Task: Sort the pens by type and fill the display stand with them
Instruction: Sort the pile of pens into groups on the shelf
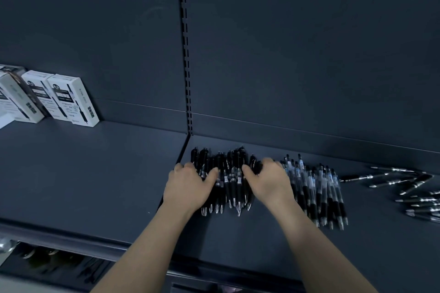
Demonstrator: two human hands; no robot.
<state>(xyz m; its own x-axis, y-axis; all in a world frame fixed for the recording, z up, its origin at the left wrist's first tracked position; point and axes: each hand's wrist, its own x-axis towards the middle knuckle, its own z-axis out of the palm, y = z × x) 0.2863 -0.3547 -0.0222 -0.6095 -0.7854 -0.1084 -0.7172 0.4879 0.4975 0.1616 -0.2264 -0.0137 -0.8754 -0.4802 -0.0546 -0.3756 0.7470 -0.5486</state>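
A dense row of black pens [229,181] lies on the dark shelf [95,173], tips pointing toward me. My left hand [188,185] rests on the row's left end with fingers curled over the pens. At the row's right end my right hand [269,181] does the same, its thumb among the pens. To the right lies a second row of clear-barrelled pens with black grips [319,190]. Further right, loose dark pens with silver bands [404,185] are scattered at mixed angles.
White pen boxes [69,100] lean against the back panel at the far left. A slotted upright [187,54] divides the two back panels. Below the shelf's front edge, a lower level [59,264] holds dim objects.
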